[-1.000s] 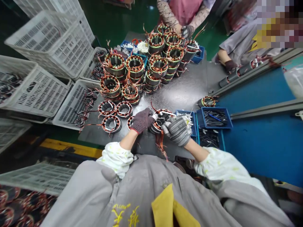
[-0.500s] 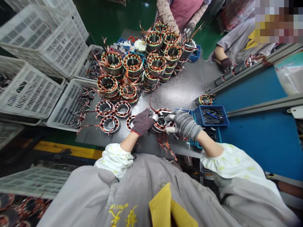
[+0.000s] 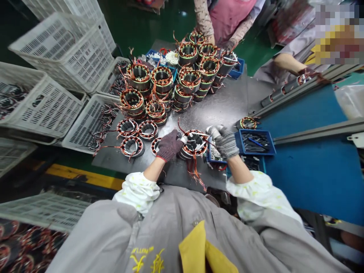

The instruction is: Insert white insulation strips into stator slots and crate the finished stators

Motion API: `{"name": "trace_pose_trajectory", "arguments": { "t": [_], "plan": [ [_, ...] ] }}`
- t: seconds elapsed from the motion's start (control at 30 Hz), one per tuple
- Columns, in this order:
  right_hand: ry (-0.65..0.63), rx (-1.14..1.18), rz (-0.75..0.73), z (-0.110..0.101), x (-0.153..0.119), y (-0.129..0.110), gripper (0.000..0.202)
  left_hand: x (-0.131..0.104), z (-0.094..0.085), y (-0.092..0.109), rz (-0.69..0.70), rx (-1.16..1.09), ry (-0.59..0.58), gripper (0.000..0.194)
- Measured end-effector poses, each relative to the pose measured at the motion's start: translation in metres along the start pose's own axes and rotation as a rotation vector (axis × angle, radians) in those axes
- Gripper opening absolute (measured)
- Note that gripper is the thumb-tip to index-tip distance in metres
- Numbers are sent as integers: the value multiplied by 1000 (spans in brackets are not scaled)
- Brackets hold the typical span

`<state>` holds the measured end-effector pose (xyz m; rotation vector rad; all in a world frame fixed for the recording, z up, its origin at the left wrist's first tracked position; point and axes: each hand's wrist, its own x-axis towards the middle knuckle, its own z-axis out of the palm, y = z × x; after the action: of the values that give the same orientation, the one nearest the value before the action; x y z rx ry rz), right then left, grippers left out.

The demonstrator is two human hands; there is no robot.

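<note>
A ring-shaped coil with copper windings and white strips (image 3: 194, 145) lies on the dark metal table, its red and orange wires trailing toward me. My left hand (image 3: 171, 145), in a dark maroon glove, is closed on the left rim of this coil. To the right, my right hand (image 3: 223, 141), in a grey striped glove, is over a small blue tray of white pieces (image 3: 216, 154). Its fingers are bent together near the coil's right side; what they hold, if anything, is too small to name. Smaller rings (image 3: 132, 147) lie left of my left hand.
Stacked coils (image 3: 189, 79) stand at the back of the table. White crates (image 3: 54, 106) line the left. A blue tray of black tubes (image 3: 257, 142) sits right. Across the table is a person in a pink apron (image 3: 231, 17); another person's forearm (image 3: 290, 62) is at upper right.
My right hand has drawn back from the coil to the right and turned more upright, uncovering the coil's right side and the tray of white pieces. My left hand stays at the coil.
</note>
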<state>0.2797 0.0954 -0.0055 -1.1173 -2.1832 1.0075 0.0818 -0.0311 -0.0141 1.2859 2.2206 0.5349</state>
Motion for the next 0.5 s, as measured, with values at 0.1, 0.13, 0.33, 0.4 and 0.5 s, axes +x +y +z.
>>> {"name": "trace_pose_trajectory", "arguments": {
  "t": [0.1, 0.13, 0.33, 0.4, 0.5],
  "plan": [
    [-396, -355, -252, -22, 10, -12, 38, -2, 1, 1, -13, -9, 18, 34],
    [-503, -481, -323, -25, 11, -19, 36, -2, 2, 1, -15, -13, 24, 34],
    [-571, -870, -419, 1, -13, -42, 37, -4, 2, 2, -27, 4, 21, 35],
    [-442, -769, -325, 12, -19, -31, 33, -4, 2, 2, -22, 0, 26, 35],
    [-149, -404, -82, 12, -12, -5, 33, -4, 2, 1, -7, -23, 28, 35]
  ]
}}
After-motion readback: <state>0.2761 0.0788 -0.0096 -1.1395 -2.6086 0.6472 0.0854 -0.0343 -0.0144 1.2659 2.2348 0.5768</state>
